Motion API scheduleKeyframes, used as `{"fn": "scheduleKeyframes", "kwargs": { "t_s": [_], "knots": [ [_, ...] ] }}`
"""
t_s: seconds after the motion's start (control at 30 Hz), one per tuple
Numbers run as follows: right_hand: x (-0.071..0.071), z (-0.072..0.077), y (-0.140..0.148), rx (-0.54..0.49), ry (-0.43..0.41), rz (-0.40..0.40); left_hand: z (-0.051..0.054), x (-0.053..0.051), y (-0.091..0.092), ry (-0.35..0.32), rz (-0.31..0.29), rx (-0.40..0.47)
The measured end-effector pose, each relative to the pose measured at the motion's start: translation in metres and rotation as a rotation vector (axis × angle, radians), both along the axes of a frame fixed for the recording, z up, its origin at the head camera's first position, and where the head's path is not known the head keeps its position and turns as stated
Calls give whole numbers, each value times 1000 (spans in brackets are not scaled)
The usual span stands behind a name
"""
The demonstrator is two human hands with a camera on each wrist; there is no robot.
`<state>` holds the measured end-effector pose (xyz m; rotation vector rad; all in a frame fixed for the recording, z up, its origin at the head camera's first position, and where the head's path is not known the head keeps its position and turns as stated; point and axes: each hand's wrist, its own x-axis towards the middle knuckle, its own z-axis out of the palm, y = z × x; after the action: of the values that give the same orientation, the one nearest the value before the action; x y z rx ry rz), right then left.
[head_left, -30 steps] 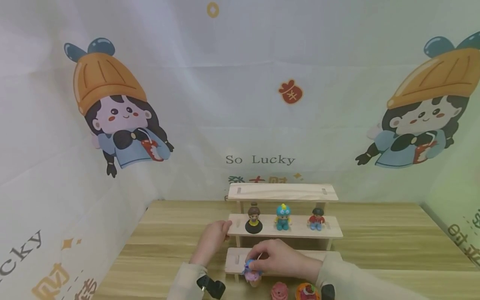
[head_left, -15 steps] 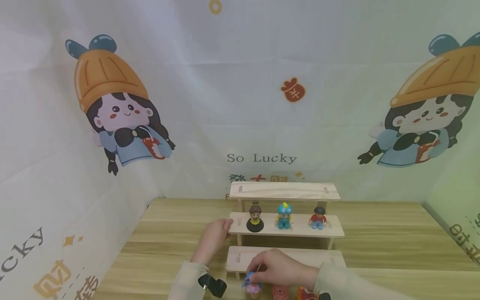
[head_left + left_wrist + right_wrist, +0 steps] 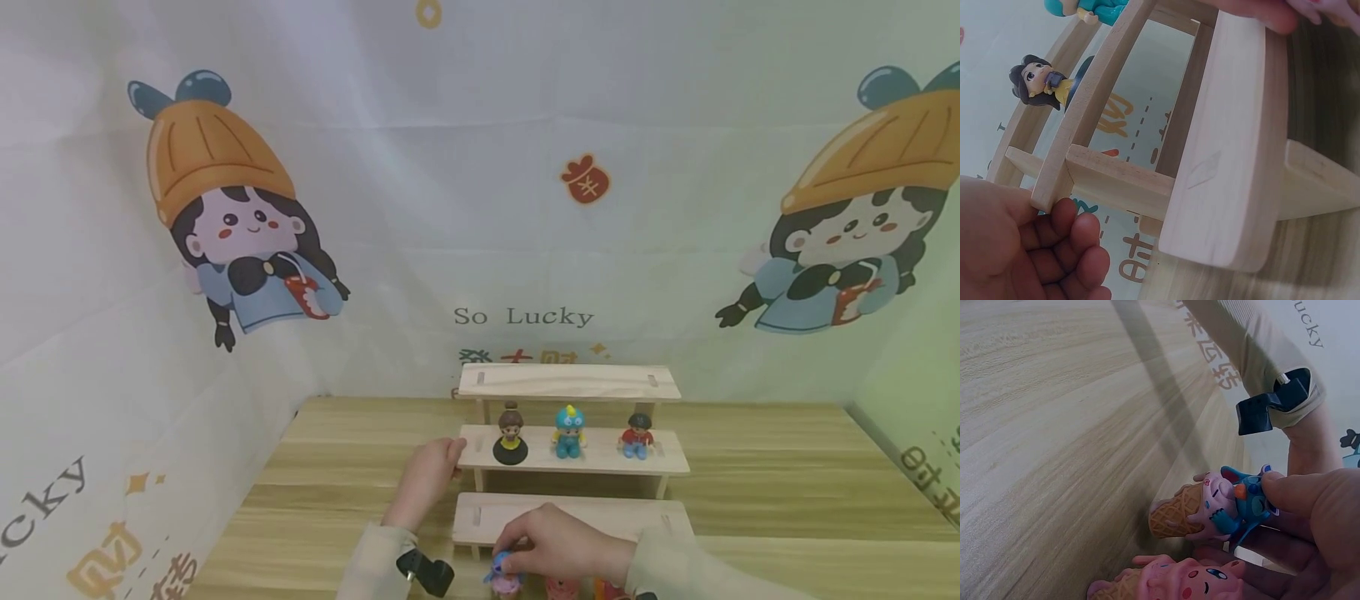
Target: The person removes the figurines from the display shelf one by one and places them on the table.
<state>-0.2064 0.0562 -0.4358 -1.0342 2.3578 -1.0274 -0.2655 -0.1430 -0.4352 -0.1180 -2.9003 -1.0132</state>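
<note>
The blue cone (image 3: 506, 577) is in the right hand (image 3: 558, 542), its blue head pinched between thumb and fingers. The waffle end points down at the counter (image 3: 322, 492), and the long axis runs from the fingertips toward that surface, roughly upright. In the right wrist view its face turns toward that camera. Whether the waffle tip touches the counter cannot be told.

Room beside the right hand is tight on one side: the pink cone (image 3: 562, 588) stands just beside the blue cone, under the palm, and the orange toy (image 3: 611, 590) sits near the wrist, partly hidden. To the left of the right hand, a strip of counter runs out toward the left forearm.

Just beyond the right hand is the front edge of the lower shelf (image 3: 487, 510). The stand (image 3: 570, 381) rises in three steps away from it, its long axis running left to right. The left hand (image 3: 429, 482) grips the left end of the middle shelf (image 3: 600, 454), thumb and curled fingers at the corner. On that shelf, rightward from the left hand, are the bun figure (image 3: 511, 429), the blue-hat figure (image 3: 568, 433) and the red-jacket figure (image 3: 637, 437), spaced apart. Farther out from both hands, the counter meets a printed cloth (image 3: 420, 208).
</note>
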Motion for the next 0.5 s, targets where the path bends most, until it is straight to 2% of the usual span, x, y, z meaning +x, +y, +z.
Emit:
{"fn": "scheduleKeyframes", "kwargs": {
  "t_s": [0.5],
  "knots": [
    [-2,-5,0,49,56,7,-4,-3,-1,22,-20,-17]
  ]
}}
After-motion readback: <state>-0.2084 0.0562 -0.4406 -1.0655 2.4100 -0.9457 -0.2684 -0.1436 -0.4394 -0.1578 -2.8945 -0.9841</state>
